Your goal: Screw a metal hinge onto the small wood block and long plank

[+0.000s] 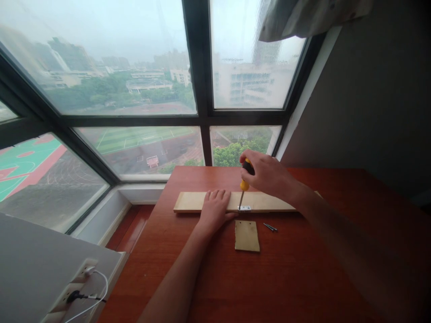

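Note:
My right hand (264, 172) is closed around a yellow and black screwdriver (244, 185), held nearly upright. Its tip meets a small silver metal hinge or bracket (244, 208) at the near edge of a long pale wooden board (190, 202). Left of the metal piece, my left hand (216, 207) lies on the board with fingers stretched out, pressing it to the table. Just in front of the board is a small thin wooden piece (247, 236) with two holes near its far edge. A few screws (270, 227) lie to its right.
The board rests on a reddish-brown wooden table (276, 278). Large windows with dark frames (202, 120) stand behind it. At the lower left, a white cable (107, 287) and a black plug (74, 296) are in wall sockets. A curtain (303, 20) hangs at upper right.

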`<state>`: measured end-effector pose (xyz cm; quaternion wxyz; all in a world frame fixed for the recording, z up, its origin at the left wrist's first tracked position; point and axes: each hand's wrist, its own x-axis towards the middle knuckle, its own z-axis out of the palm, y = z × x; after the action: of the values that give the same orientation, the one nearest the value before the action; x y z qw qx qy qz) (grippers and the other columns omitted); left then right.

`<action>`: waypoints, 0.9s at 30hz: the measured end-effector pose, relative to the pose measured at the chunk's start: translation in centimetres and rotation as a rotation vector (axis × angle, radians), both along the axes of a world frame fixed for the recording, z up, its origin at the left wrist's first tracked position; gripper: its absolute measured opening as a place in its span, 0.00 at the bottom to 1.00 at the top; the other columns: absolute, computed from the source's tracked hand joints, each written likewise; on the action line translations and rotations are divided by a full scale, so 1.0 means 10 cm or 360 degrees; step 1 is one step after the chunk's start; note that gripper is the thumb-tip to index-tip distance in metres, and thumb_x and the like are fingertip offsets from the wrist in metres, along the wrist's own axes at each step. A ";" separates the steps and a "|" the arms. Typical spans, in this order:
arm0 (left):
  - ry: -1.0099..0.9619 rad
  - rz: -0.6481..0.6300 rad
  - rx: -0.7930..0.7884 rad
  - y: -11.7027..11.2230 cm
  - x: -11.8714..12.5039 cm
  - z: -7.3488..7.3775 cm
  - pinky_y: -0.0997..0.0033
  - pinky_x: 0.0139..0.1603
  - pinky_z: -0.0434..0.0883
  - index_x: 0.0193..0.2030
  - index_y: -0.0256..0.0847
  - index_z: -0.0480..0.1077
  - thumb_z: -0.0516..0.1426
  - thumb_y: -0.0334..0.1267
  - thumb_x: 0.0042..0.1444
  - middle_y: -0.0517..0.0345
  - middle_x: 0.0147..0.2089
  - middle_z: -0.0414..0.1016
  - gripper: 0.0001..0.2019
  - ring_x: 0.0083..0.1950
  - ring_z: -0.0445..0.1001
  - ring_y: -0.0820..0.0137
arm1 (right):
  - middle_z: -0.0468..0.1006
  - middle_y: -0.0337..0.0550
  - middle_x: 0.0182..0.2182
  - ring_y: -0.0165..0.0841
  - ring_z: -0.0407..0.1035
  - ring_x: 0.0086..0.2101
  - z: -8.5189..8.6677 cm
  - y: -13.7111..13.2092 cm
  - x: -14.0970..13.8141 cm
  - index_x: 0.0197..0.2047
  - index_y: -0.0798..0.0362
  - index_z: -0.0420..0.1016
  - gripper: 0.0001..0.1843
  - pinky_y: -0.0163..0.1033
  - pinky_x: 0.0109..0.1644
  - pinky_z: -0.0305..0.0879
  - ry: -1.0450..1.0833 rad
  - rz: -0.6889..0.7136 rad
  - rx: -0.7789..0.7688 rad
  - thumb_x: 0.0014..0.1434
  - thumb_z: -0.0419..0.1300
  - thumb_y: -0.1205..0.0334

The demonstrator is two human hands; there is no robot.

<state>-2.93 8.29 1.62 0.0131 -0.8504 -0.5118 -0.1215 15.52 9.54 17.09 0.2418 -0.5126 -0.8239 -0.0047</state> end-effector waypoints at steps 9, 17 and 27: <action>0.0000 -0.0007 -0.0011 0.00 0.00 0.00 0.53 0.62 0.57 0.60 0.43 0.62 0.62 0.57 0.50 0.45 0.60 0.67 0.34 0.61 0.63 0.53 | 0.75 0.44 0.40 0.35 0.68 0.36 -0.02 0.02 0.08 0.41 0.51 0.68 0.12 0.39 0.38 0.60 0.0147 0.0107 -0.0044 0.51 0.55 0.65; 0.0002 -0.0007 -0.0044 -0.01 0.00 0.03 0.52 0.62 0.57 0.60 0.44 0.62 0.62 0.56 0.50 0.45 0.60 0.66 0.33 0.61 0.62 0.52 | 0.72 0.41 0.34 0.34 0.65 0.33 0.05 0.01 0.06 0.37 0.50 0.66 0.10 0.38 0.37 0.59 0.0195 0.0176 0.0003 0.49 0.54 0.67; 0.0011 0.0002 -0.0008 0.00 0.00 -0.01 0.52 0.62 0.56 0.60 0.43 0.61 0.62 0.56 0.50 0.46 0.61 0.66 0.34 0.61 0.62 0.53 | 0.73 0.42 0.35 0.35 0.65 0.32 0.05 -0.10 0.33 0.39 0.51 0.66 0.10 0.39 0.35 0.58 0.0127 -0.0111 0.0030 0.50 0.54 0.64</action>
<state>-2.88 8.32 1.49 0.0126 -0.8505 -0.5125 -0.1172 18.81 8.58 17.63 0.2791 -0.5384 -0.7951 -0.0004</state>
